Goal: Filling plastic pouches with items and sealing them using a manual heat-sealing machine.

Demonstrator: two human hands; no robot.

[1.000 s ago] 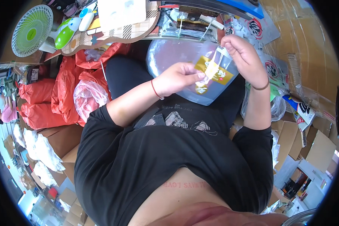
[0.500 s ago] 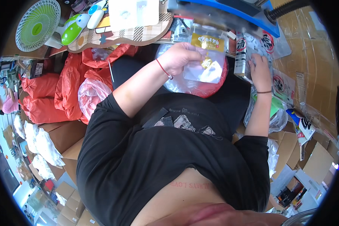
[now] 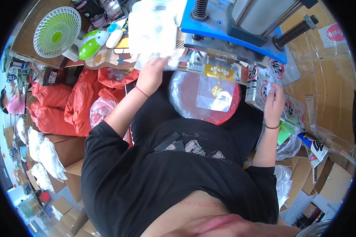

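Observation:
My left hand [image 3: 151,76] is over the near edge of a stack of clear and white plastic pouches [image 3: 152,29]; motion smears its fingers, so I cannot tell whether it grips one. A clear pouch with a gold band [image 3: 214,89] sticks out from under the blue press [image 3: 233,37], above a red-rimmed round tub [image 3: 236,106] covered in clear plastic. On the right, my right hand [image 3: 274,103] has its fingertips pinched together on a printed plastic pouch [image 3: 264,85], in a pile of similar ones beside the press.
A green and white fan [image 3: 57,32] stands at the back left, near a white computer mouse [image 3: 114,38]. Red plastic bags [image 3: 51,118] are heaped left of my legs. Cardboard [image 3: 324,79] covers the right side. Springs [image 3: 294,35] and rods rise from the press.
My left hand has left the gold-banded pouch and moved left to the white stack. My right hand's fingers have gone from spread to pinched. The whole view has shifted, showing more of the press.

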